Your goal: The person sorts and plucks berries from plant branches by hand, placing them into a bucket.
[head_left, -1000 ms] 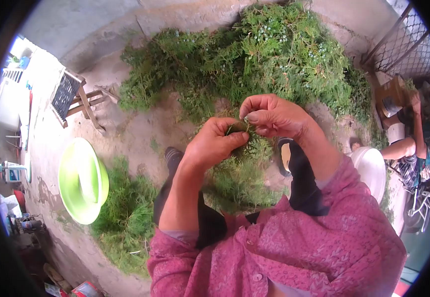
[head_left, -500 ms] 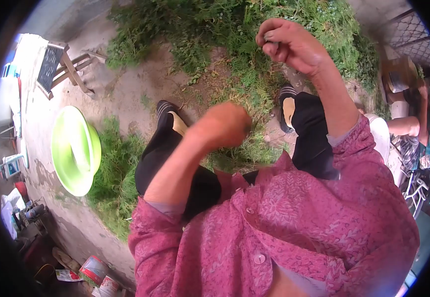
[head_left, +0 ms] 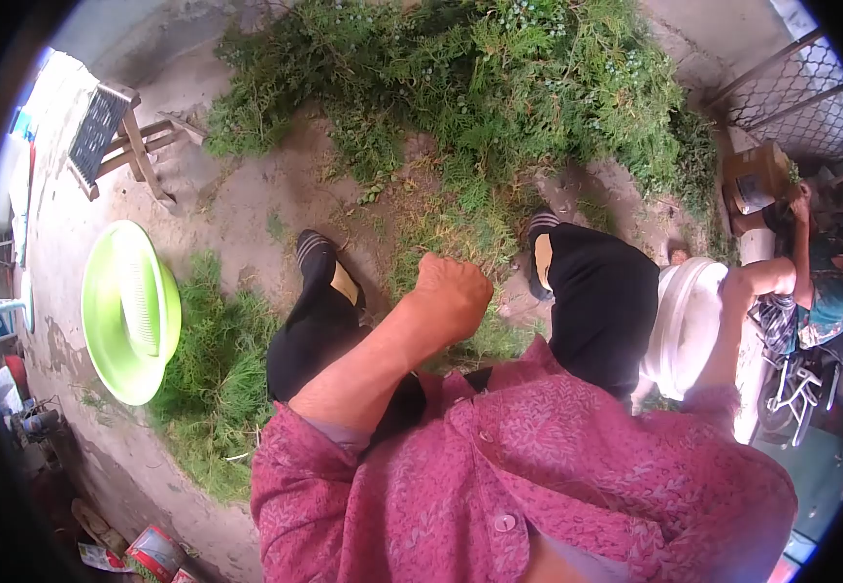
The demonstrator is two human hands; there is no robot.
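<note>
My left hand (head_left: pixel 455 291) is closed in a fist above the green sprigs between my feet; anything inside it is hidden. On the right, my right forearm (head_left: pixel 727 340) reaches out beside a white bucket (head_left: pixel 679 325). The fingers of that hand cannot be made out, and its outline merges with another person's bare leg (head_left: pixel 771 276). Beyond my feet lies a large heap of leafy green branches (head_left: pixel 538 87). A smaller pile of greenery (head_left: pixel 213 360) is on the ground to my left.
A light green basin (head_left: pixel 116 316) stands at the left, below a wooden stool (head_left: pixel 125 146). At the right, a person in a teal top (head_left: pixel 829 301) sits near a cardboard box (head_left: pixel 757 175) and a metal lattice (head_left: pixel 800 92). Cans (head_left: pixel 156 552) stand at the lower left.
My right hand has left the space above the branches and swung right to the bucket. My left hand has moved slightly down and is less blurred. The view has shifted, showing more of the bucket.
</note>
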